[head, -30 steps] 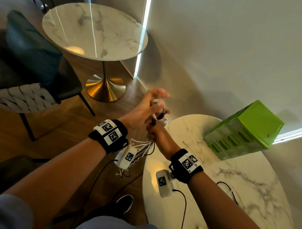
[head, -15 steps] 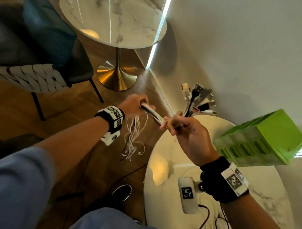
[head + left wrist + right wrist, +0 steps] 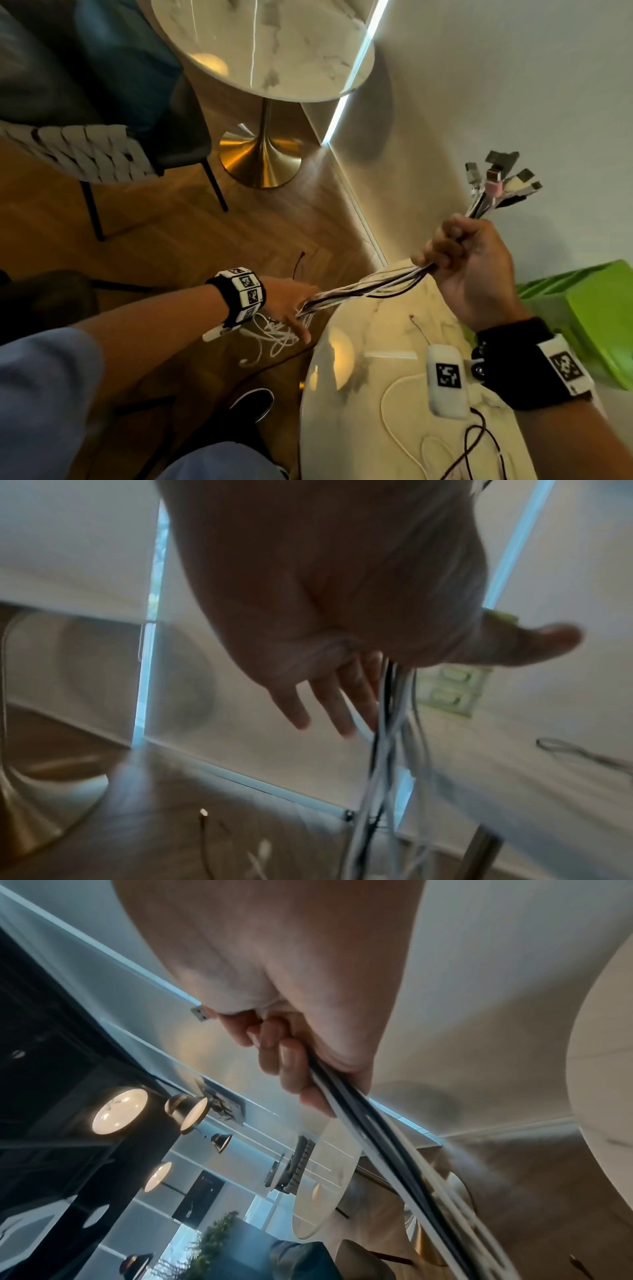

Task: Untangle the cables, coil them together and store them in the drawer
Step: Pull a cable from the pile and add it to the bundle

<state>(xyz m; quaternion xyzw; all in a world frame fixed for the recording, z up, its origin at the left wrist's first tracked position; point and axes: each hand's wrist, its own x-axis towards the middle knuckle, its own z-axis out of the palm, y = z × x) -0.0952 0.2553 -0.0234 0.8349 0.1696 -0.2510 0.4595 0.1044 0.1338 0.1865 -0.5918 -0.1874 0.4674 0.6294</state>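
Note:
A bundle of white and dark cables [image 3: 370, 287] stretches taut between my two hands above the edge of the near marble table [image 3: 346, 428]. My right hand [image 3: 462, 260] grips it in a fist near the plug end, and several connectors [image 3: 496, 185] fan out above the fist. My left hand [image 3: 291, 305] is lower, off the table's left side, with its fingers [image 3: 329, 704] straight. The cables [image 3: 387, 745] run out between thumb and fingers, and their loose white ends [image 3: 274, 339] dangle below. The green drawer box [image 3: 599, 325] stands on the table at the right.
A second round marble table [image 3: 260, 44] on a gold foot stands farther off, with a dark chair [image 3: 102, 154] to the left. The wall [image 3: 479, 85] is close on the right. A thin reddish cable end [image 3: 416, 323] lies on the near table. My shoe [image 3: 253, 404] is on the wooden floor.
My right hand has pulled the plug end up and to the right. My left hand has slid down the bundle to the lower left and its fingers have straightened, drawing the cables out straight.

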